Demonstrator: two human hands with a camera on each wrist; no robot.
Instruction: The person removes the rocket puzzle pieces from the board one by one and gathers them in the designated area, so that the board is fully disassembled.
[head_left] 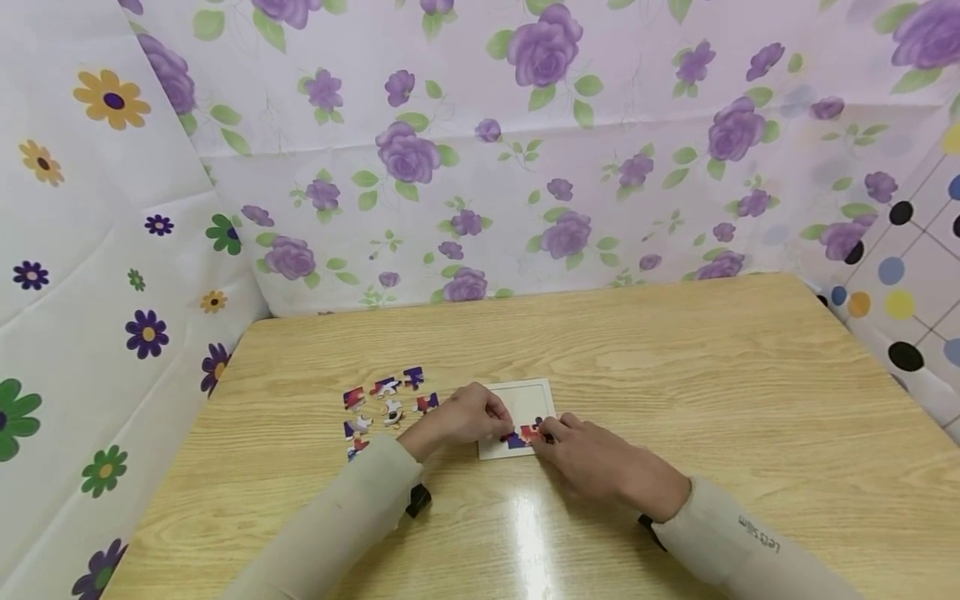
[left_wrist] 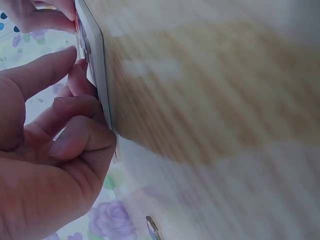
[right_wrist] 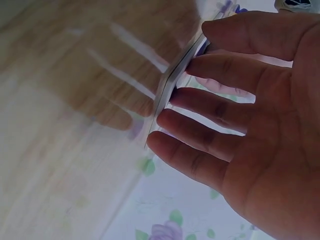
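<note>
A white puzzle tray [head_left: 519,396] lies on the table, with a few purple and red puzzle pieces [head_left: 516,442] along its near side. Over its left part, my left hand [head_left: 474,414] pinches a small dark puzzle piece [head_left: 505,437] between thumb and index finger, low against the tray. The other left fingers curl inward in the left wrist view. My right hand [head_left: 596,460] rests at the tray's right edge, its fingertips touching the tray and the pieces there. In the right wrist view, the right fingers [right_wrist: 200,135] are extended, nearly straight.
Several loose puzzle pieces [head_left: 393,411] lie left of the tray, some close to the left forearm. The wooden table [head_left: 675,358] reaches back to a flowered cloth [head_left: 465,167]. Other patterned cloths hang at the left and right sides.
</note>
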